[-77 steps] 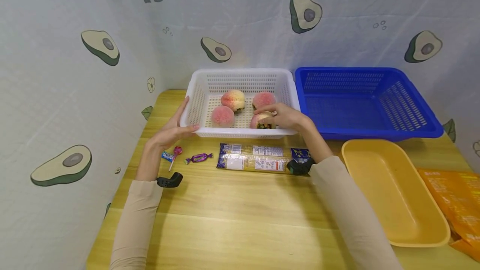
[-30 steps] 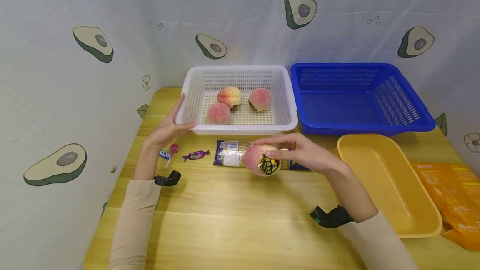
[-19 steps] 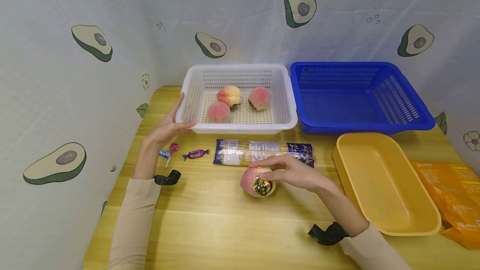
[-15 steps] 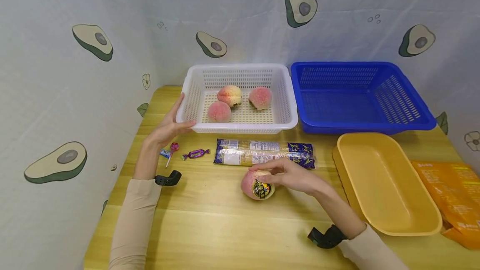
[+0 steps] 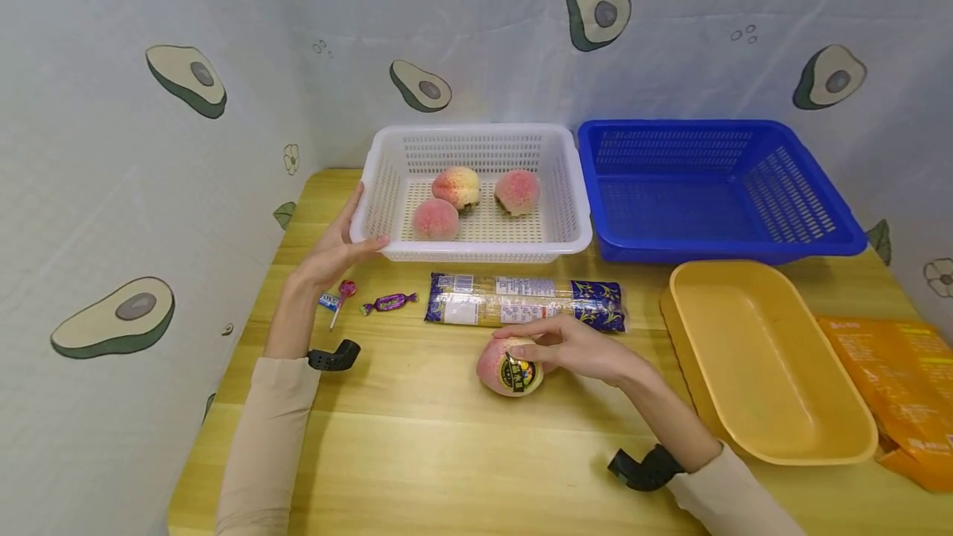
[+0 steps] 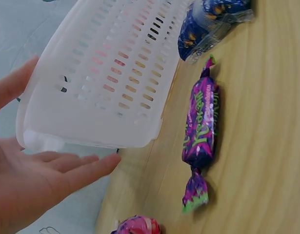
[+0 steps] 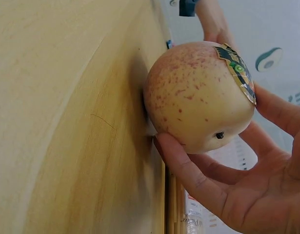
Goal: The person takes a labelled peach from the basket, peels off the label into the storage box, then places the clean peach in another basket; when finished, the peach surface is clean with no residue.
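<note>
In the head view, my right hand point(image 5: 588, 350) grips a pink-and-cream peach point(image 5: 493, 366) with a black sticker, low over the wooden table. The right wrist view shows thumb and fingers around the peach point(image 7: 198, 92), its speckled side and small dark stem spot facing the camera. My left hand point(image 5: 328, 256) rests at the near left corner of a white plastic basket point(image 5: 476, 247). Seen from the left wrist, its fingers are extended along the basket's wall point(image 6: 67, 107). Three more peaches lie inside the basket, one of them a pink peach point(image 5: 435, 220).
A flat pack of pasta point(image 5: 521, 300) lies before the white basket. Left of it are a purple wrapped candy point(image 5: 390, 303), a lollipop point(image 5: 347, 289) and a small blue packet point(image 5: 328, 301). A blue basket point(image 5: 715, 253), yellow tub point(image 5: 774, 370) and orange bag point(image 5: 901, 387) stand rightward.
My right hand has lifted one peach out of the white basket and brought it toward me, past the pasta pack, down near the table. My left hand stays at the basket corner.
</note>
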Motion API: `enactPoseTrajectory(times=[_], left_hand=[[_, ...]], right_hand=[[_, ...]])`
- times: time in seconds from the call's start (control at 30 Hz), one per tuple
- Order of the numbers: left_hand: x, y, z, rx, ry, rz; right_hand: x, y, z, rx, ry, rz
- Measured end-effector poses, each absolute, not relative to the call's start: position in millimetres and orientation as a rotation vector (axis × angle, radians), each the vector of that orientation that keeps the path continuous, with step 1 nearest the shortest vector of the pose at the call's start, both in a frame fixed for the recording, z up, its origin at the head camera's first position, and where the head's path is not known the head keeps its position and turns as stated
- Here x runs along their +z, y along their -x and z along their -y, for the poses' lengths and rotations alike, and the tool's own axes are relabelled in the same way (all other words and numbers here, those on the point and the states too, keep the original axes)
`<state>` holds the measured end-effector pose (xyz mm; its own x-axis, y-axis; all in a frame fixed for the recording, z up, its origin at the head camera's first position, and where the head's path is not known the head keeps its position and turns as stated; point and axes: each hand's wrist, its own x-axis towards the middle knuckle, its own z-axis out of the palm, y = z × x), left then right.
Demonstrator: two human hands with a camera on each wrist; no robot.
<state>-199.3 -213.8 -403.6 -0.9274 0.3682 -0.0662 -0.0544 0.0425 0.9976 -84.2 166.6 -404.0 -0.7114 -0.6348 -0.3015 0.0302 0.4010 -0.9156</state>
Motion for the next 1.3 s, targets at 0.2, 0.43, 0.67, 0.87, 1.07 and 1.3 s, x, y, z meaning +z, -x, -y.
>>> enactPoseTrajectory(times=[0.2, 0.43, 0.67, 0.87, 1.07, 1.3], left_hand=[[-396, 180, 216, 1.892, -0.319, -2.37], [-379, 135, 197, 2.012, -0.476, -2.887], [-386, 83, 155, 1.957, -0.809, -2.71], [-411, 56, 116, 1.786, -0.764, -2.359], [-433, 48, 93, 1.726, -0.656, -2.177], [-440, 46, 83, 1.804, -0.585, -2.103]], right_hand=[[-403, 85, -166, -1.324, 0.525, -2.034], [-403, 85, -165, -1.325, 0.519, -2.035], [-406, 85, -166, -1.33, 0.507, -2.035], [-408, 86, -168, -1.353, 0.497, -2.003], [-410, 85, -170, -1.38, 0.475, -1.956], [-413, 84, -173, -1.4, 0.517, -1.976]])
